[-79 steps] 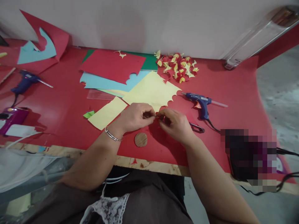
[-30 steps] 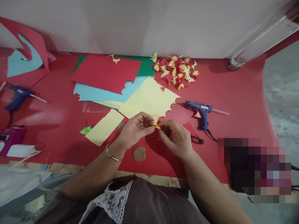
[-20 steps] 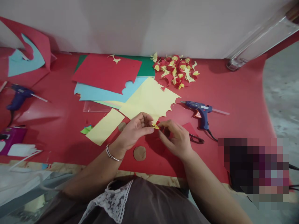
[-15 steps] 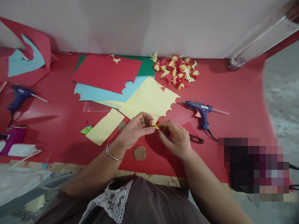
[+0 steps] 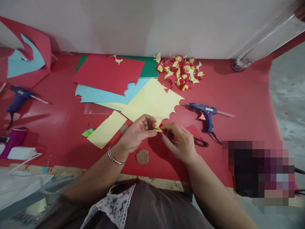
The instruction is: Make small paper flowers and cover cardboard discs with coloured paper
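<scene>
One small yellow paper piece [image 5: 158, 129], folded to a point, sits between the person's two hands, just over the near side of the red-covered table [image 5: 247, 86]. The left hand [image 5: 140, 132] is part-curled, its thumb and fingertips closed on the yellow piece. The right hand [image 5: 179, 140] is bent inward, thumb and forefinger a little apart at the piece's other end, by a bit of red [image 5: 161, 126]; from where I stand, I can't tell whether they pinch anything.

Below the hands lies a round brown disc [image 5: 142, 156], and a second disc [image 5: 124, 129] shows partly behind the left hand. Beyond the fingers spreads a pale yellow sheet [image 5: 152, 98] with scalloped bites along one edge, overlapping a blue sheet [image 5: 105, 93]; a red sheet [image 5: 109, 73] covers part of the blue and of a green sheet [image 5: 149, 66]. A yellow strip [image 5: 107, 129] lies to the left, beside a green scrap [image 5: 88, 132].

Near the wall, red and yellow cuttings [image 5: 181, 70] make a loose heap. Right of the hands are a dark looped handle [image 5: 201, 142] and a blue glue gun [image 5: 207, 111], its light red; another glue gun [image 5: 19, 99] lies far left, near a purple box [image 5: 14, 140].
</scene>
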Tool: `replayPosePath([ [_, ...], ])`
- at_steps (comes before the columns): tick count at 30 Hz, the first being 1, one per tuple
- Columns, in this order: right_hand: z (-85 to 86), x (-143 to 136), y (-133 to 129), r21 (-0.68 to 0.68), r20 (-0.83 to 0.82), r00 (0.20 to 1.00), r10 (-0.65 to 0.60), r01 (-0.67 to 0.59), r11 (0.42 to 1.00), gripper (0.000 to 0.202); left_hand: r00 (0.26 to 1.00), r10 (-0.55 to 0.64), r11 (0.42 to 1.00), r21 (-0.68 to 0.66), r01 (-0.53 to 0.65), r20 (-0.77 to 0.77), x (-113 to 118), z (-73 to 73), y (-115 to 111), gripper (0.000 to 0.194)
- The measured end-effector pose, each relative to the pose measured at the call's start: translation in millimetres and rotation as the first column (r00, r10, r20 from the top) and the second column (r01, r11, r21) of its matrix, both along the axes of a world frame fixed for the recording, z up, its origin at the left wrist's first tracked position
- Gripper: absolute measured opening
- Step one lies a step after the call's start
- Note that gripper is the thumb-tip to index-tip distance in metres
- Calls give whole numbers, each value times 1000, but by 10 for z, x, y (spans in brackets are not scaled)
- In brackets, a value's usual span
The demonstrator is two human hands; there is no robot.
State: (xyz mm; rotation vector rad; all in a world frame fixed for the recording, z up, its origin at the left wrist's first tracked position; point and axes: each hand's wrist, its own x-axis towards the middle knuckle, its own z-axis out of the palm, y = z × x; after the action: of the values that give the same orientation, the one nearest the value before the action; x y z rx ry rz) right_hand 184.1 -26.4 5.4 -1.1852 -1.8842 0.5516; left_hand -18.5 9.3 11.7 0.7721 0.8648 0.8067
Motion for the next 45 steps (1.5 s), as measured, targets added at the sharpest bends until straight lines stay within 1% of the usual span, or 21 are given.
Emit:
replayPosePath([
  [7, -5, -5, 3, -1, 40, 999, 15, -15, 1000, 14, 999, 4, 992, -127, 3, 50, 28, 25, -2, 35],
  [11, -8, -15, 6, 26, 56, 998, 36, -38, 999, 15, 999, 21, 986, -163, -14, 42, 49, 31, -13, 33],
  [16, -42, -25, -2, 31, 72, 996, 50, -53, 998, 16, 998, 64, 986, -153, -61, 16, 78, 59, -23, 29],
  [23, -30, -50, 2, 52, 79, 995, 55, -59, 997, 17, 994, 101, 990, -98, -104, -28, 104, 100, -56, 32],
  [26, -27, -53, 3, 55, 94, 994, 57, -63, 997, 18, 989, 112, 993, -14, -114, -99, 106, 94, -77, 34],
  [28, -40, -49, 5, 53, 103, 993, 61, -67, 996, 17, 978, 113, 992, 80, -100, -177, 98, 72, -97, 34],
  [30, -61, -41, 9, 57, 106, 993, 59, -66, 996, 16, 956, 104, 978, 202, -49, -274, 80, 41, -119, 29],
  [33, -89, -31, 17, 71, 104, 993, 49, -57, 996, 17, 902, 128, 914, 402, 53, -412, 47, 10, -145, 17],
  [35, -95, -27, 22, 79, 99, 994, 46, -54, 995, 19, 868, 158, 867, 486, 106, -471, 32, 14, -151, 15],
  [39, -81, -26, 26, 85, 88, 995, 43, -50, 995, 20, 828, 202, 813, 561, 155, -522, 26, 57, -139, 17],
  [43, -65, -30, 30, 98, 85, 995, 42, -51, 994, 19, 813, 205, 804, 568, 178, -545, 13, 79, -122, 15],
  [45, -66, -31, 30, 99, 92, 995, 41, -50, 994, 18, 797, 196, 800, 563, 206, -571, -4, 84, -114, 15],
])
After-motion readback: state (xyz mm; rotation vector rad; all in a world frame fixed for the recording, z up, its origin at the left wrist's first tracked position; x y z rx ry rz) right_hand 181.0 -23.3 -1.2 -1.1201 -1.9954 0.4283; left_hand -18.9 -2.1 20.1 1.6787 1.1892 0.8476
